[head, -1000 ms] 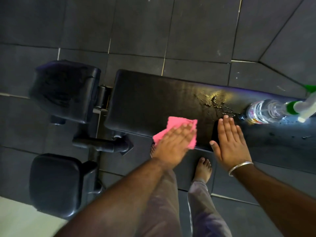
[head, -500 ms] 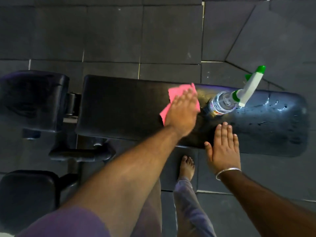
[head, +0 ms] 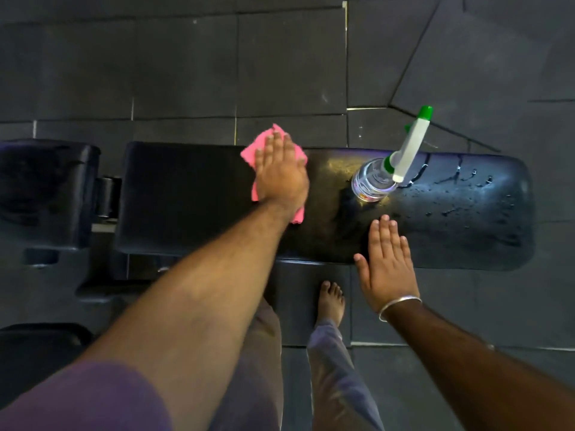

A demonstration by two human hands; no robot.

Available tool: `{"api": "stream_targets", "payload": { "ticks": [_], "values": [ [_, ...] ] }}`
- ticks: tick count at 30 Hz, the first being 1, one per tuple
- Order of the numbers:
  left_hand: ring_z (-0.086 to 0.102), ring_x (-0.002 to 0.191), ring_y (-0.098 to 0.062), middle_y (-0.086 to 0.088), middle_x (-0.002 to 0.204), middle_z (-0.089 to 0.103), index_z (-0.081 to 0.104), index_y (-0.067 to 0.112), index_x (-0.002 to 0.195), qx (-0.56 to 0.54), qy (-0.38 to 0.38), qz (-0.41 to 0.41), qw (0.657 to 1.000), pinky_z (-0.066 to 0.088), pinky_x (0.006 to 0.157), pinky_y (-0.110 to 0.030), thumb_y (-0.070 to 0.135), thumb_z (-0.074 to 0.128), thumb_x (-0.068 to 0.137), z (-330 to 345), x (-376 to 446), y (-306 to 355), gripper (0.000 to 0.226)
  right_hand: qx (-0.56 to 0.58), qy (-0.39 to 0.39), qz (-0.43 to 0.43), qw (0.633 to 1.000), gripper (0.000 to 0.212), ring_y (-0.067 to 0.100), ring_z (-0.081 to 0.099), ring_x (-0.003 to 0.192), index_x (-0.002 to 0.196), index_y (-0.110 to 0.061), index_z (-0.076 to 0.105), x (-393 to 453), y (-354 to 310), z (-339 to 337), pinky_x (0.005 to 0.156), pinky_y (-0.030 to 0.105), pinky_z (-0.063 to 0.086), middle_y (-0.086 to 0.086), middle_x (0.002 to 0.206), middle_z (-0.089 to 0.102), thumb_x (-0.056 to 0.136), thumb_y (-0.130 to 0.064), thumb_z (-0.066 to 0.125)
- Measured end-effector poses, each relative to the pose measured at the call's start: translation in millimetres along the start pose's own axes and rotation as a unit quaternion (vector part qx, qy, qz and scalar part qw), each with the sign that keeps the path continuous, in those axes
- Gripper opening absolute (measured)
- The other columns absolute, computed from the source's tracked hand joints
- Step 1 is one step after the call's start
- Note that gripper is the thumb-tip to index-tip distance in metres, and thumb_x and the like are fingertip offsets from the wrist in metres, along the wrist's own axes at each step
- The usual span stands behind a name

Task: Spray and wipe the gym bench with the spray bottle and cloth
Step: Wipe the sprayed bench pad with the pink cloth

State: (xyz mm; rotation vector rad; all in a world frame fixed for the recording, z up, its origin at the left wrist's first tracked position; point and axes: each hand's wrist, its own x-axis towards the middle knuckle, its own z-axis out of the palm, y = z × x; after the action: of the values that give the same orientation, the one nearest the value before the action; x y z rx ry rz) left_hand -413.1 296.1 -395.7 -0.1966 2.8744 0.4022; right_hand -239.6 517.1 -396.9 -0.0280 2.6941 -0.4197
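Note:
The black padded gym bench [head: 186,197] runs left to right across the view. My left hand [head: 281,175] lies flat on a pink cloth [head: 249,152] and presses it on the pad near its far edge. My right hand [head: 387,262] rests open and flat on the near edge of the pad, holding nothing. A clear spray bottle [head: 373,181] with a white and green trigger head stands upright on the pad between my hands and the right end. Droplets cover the right part of the pad.
A second black pad [head: 46,188] adjoins the bench on the left, with another dark pad [head: 37,349] at lower left. The floor is dark rubber tiles [head: 280,57]. My bare foot [head: 331,301] stands under the bench's near edge.
My left hand has slid the pink cloth from the near edge across the pad to the far edge and slightly left. My right hand has stayed flat on the near edge.

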Motion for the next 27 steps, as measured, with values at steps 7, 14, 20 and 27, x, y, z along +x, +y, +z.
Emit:
{"api": "stream_targets", "payload": {
  "ticks": [7,14,20,27],
  "values": [
    [0.018,0.165,-0.030,-0.015,0.178,0.017,0.023,0.006,0.169,0.025,-0.044,0.299,0.953,0.007,0.135,-0.042,0.027,0.047,0.108,39.3,-138.7,14.7,0.069,0.048,0.007,-0.004,0.999,0.082,0.029,0.003,0.163,0.166,-0.003,0.015,1.0,0.8,-4.8,0.132,0.046,0.007,0.015,0.175,0.008,0.100,-0.053,0.016],
    [0.030,0.161,-0.030,-0.012,0.173,0.032,0.035,0.009,0.166,0.117,-0.052,0.352,0.927,0.021,0.132,-0.051,0.020,0.061,0.099,7.1,-103.9,-89.6,0.074,0.085,0.030,0.014,0.996,0.081,0.031,0.009,0.163,0.166,-0.004,0.018,3.4,-5.4,-6.8,0.132,0.048,0.011,0.017,0.175,0.012,0.101,-0.052,0.019],
    [0.006,0.167,-0.023,-0.009,0.180,0.011,0.017,0.011,0.171,0.015,-0.005,0.060,0.998,-0.003,0.134,-0.044,0.035,0.038,0.112,13.2,-32.0,-0.1,0.067,0.122,0.088,0.004,0.989,0.079,0.040,0.031,0.156,0.160,0.006,0.030,10.5,-7.2,-21.1,0.127,0.053,0.026,0.026,0.168,0.030,0.103,-0.048,0.031],
    [-0.002,0.167,-0.020,-0.005,0.181,0.002,0.009,0.017,0.173,0.054,-0.109,0.281,0.952,0.001,0.134,-0.048,0.051,0.035,0.112,17.5,-68.6,4.3,0.075,0.268,0.231,0.026,0.935,0.096,0.028,0.027,0.158,0.164,-0.003,0.023,40.5,-13.2,-52.4,0.129,0.039,0.023,0.017,0.170,0.029,0.093,-0.046,0.070]
  ]
}}
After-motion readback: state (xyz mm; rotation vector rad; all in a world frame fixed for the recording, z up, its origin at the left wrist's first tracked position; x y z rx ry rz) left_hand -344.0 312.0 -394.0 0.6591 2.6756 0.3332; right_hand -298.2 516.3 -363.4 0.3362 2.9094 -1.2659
